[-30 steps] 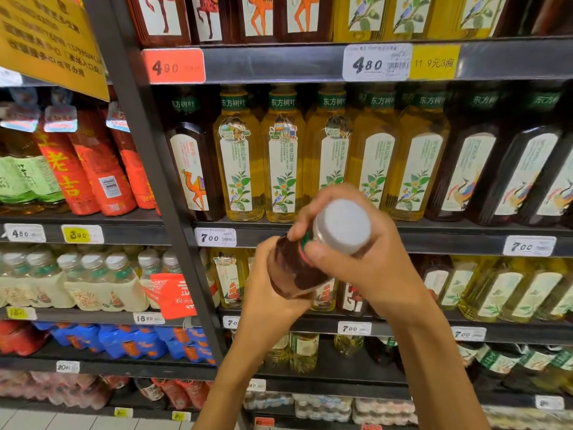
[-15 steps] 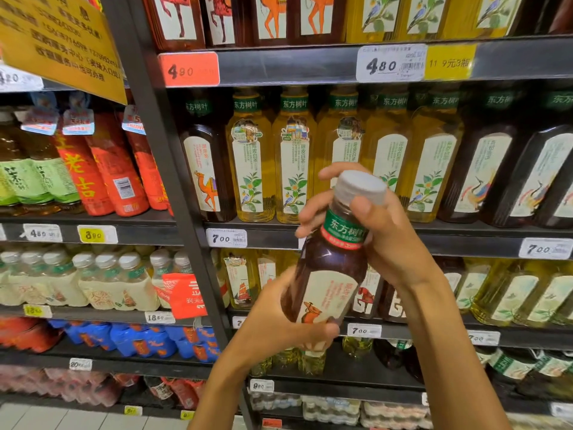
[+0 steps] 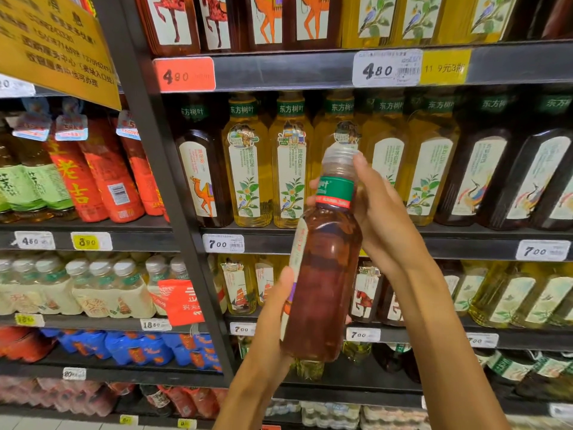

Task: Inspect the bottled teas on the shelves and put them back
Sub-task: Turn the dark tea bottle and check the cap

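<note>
I hold a dark brown tea bottle (image 3: 325, 274) upright in front of the shelves, its white cap up and a green neck band below the cap. My left hand (image 3: 276, 308) grips its lower body from the left, thumb on the label edge. Fingers of my right hand (image 3: 378, 212) curl round the neck and shoulder from the right. The bottle's white label faces left, seen edge-on. Behind it stand rows of yellow tea bottles (image 3: 248, 178) and dark tea bottles (image 3: 201, 178) on the middle shelf (image 3: 449, 243).
A black upright post (image 3: 167, 197) divides the shelving. Left of it are red bottles (image 3: 102, 178) and multipacks of pale bottles (image 3: 77, 287). Price tags line the shelf edges. A yellow sign (image 3: 52, 41) hangs at the upper left. More tea bottles fill the lower right shelf (image 3: 511, 293).
The bottle has gone from tilted with its cap toward me to upright, and it has turned so that its label now faces left. Both hands kept their hold.
</note>
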